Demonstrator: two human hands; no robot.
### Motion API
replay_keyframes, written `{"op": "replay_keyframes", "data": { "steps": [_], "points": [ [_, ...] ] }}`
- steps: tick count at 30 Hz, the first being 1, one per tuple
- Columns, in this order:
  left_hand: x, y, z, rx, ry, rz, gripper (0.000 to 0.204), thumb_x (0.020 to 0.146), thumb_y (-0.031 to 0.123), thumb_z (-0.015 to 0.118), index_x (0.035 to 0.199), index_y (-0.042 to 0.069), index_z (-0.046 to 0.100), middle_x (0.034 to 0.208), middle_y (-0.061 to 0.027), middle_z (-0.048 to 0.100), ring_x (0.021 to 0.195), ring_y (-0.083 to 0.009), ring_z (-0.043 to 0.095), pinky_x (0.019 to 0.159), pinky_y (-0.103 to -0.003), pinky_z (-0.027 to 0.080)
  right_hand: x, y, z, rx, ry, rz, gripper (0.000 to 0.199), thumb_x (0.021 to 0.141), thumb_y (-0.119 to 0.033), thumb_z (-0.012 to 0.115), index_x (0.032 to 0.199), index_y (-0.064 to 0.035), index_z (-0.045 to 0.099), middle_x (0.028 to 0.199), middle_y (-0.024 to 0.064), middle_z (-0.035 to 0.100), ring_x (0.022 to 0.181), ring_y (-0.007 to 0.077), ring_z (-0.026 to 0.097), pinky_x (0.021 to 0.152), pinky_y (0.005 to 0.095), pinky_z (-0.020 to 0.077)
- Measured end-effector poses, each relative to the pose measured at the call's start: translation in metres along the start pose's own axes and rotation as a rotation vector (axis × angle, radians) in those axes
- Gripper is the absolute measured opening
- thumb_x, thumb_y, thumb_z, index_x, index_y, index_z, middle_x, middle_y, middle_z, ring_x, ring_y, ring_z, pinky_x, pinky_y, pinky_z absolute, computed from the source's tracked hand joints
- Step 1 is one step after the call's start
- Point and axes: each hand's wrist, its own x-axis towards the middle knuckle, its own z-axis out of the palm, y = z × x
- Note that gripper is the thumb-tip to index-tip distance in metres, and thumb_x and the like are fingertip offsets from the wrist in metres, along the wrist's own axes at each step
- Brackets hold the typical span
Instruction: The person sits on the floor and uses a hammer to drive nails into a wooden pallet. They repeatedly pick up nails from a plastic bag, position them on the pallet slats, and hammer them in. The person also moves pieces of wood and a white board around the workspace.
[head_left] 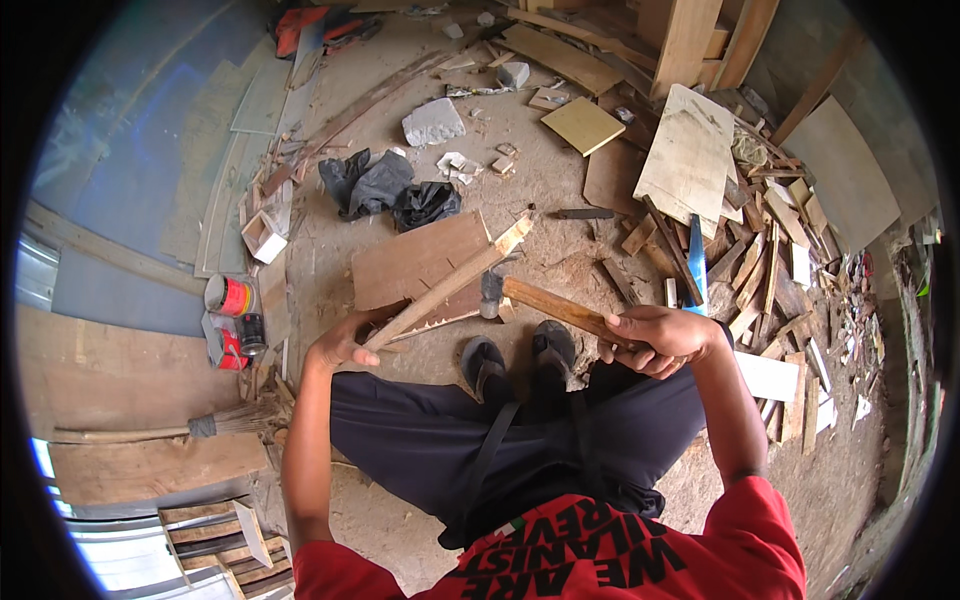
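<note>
My right hand [657,338] is closed round the wooden handle of a hammer [556,303]. The hammer's grey metal head is beside a narrow wooden strip [447,287]; whether they touch I cannot tell. My left hand [345,340] grips the near end of that strip, which slants up to the right and ends in a pale, splintered tip. Thin nails appear to stick out along it. Under and behind the strip lies a brown plywood piece [415,258] with a ragged lower edge. Both my shoes [553,350] are on the floor just below the hammer.
Black plastic bags [375,185] and a concrete chunk [433,122] lie ahead. Scrap wood [765,265] heaps up on the right, with a blue-handled saw [696,262] near it. Paint cans [230,296] and a broom [225,420] are at the left. A dark tool-like bar [584,214] lies ahead.
</note>
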Motion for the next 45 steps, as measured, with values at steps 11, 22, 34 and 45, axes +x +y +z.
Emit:
{"op": "replay_keyframes", "data": {
  "steps": [11,22,34,45],
  "points": [
    [0.018,-0.023,0.003,-0.012,0.104,0.003,0.097,0.064,0.051,0.075,0.137,-0.008,0.052,0.128,-0.0185,0.061,0.117,-0.0261,0.058,0.1,-0.036,0.045,0.008,0.015,0.014,0.21,0.024,-0.222,0.042,0.105,-0.045,0.047,0.099,-0.0042,0.053,0.058,-0.0072,0.032,0.041,0.0009,0.025,0.033,0.0192,0.0176],
    [0.083,-0.03,0.111,-0.048,0.697,0.28,0.028,0.092,0.022,0.072,0.098,-0.006,0.071,0.086,-0.009,0.074,0.076,-0.0156,0.068,0.065,-0.031,0.053,0.053,0.021,0.055,0.182,0.297,-0.46,0.039,0.107,-0.038,0.046,0.081,-0.0098,0.041,0.056,-0.0058,0.035,0.039,0.0036,0.029,0.034,0.023,0.0229],
    [0.087,-0.077,0.028,0.865,0.957,0.205,0.054,0.08,0.005,0.071,0.132,0.004,0.058,0.127,-0.0198,0.063,0.114,-0.0358,0.063,0.095,-0.041,0.052,0.137,0.091,-0.002,0.089,0.616,-0.552,0.035,0.104,-0.036,0.053,0.086,-0.0068,0.05,0.063,-0.0053,0.044,0.051,0.0044,0.04,0.045,0.0249,0.0333],
    [0.092,-0.105,0.031,0.996,0.56,-0.104,0.073,0.081,0.002,0.068,0.148,0.014,0.043,0.157,-0.008,0.038,0.149,-0.0268,0.027,0.118,-0.054,0.029,0.182,0.162,-0.057,-0.269,0.993,-0.381,0.05,0.101,-0.044,0.056,0.078,-0.0001,0.056,0.06,0.0048,0.052,0.057,0.0148,0.05,0.054,0.0368,0.0405]
  ]
}}
